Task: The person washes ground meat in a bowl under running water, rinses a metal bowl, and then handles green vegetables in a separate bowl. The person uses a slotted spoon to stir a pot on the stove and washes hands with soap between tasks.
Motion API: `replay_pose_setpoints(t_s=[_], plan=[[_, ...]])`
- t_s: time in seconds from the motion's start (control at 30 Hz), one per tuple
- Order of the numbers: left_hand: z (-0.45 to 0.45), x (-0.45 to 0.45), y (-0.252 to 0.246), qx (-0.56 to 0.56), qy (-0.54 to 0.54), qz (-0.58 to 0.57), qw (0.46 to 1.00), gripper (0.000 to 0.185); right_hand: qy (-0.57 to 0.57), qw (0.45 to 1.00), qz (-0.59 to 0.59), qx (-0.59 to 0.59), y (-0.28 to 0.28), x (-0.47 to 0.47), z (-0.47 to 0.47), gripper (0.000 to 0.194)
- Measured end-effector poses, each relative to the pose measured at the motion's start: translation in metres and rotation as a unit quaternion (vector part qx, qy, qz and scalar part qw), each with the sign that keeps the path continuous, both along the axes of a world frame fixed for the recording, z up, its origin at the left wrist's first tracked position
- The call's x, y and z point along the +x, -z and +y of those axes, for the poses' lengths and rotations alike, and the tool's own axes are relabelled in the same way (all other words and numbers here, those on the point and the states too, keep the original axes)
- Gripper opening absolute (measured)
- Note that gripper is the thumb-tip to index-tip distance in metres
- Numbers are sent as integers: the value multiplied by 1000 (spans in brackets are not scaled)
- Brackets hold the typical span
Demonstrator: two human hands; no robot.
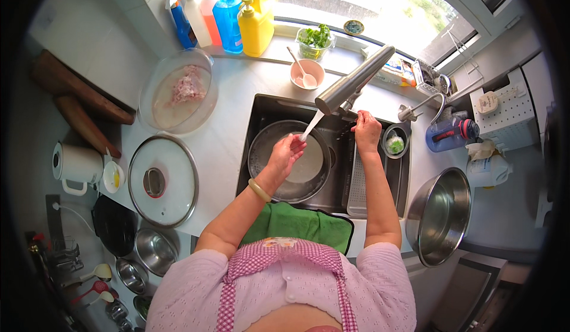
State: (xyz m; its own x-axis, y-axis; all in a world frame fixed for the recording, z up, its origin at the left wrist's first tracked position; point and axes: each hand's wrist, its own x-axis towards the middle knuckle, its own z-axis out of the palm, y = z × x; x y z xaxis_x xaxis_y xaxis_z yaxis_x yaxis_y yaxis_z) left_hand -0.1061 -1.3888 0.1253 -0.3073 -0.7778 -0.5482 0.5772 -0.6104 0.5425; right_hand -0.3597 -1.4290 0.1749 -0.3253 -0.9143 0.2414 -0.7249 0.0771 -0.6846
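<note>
Water (313,125) runs from the steel faucet (356,80) onto the fingertips of my left hand (285,156). That hand holds nothing; its fingers are slightly bent and a pale bangle circles the wrist. Beneath it, a round metal pot (254,171) with cloudy liquid stands in the dark sink (343,154). My right hand (368,131) has its fingers on the faucet's lever handle (349,114). Below the right forearm lies a perforated tray (357,185). A small strainer basket with a white and green scrubber (394,145) sits at the sink's right side.
Left on the counter are a glass lid (178,189) and a clear bowl (149,109) with raw meat (189,86). Behind stand a pink bowl (296,80), greens (315,37) and several bottles (228,18). A large steel basin (438,216) is at right; a green towel (294,225) lies in front.
</note>
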Motion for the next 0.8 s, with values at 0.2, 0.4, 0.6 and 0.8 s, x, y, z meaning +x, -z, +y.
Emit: replay_pose_setpoints(t_s=[0.2,0.4,0.6,0.8], plan=[[-9,-1,8,58,-37,100,993,34,-11,940,245,-239,-34,39,15,19],[-36,0,23,57,40,271,960,51,-117,644,-732,187,48,125,23,24],[-45,-17,35,20,67,236,969,52,-9,970,-197,139,122,157,-1,31],[-16,-77,31,-38,-28,19,999,41,-28,961,-196,191,176,107,-17,43]])
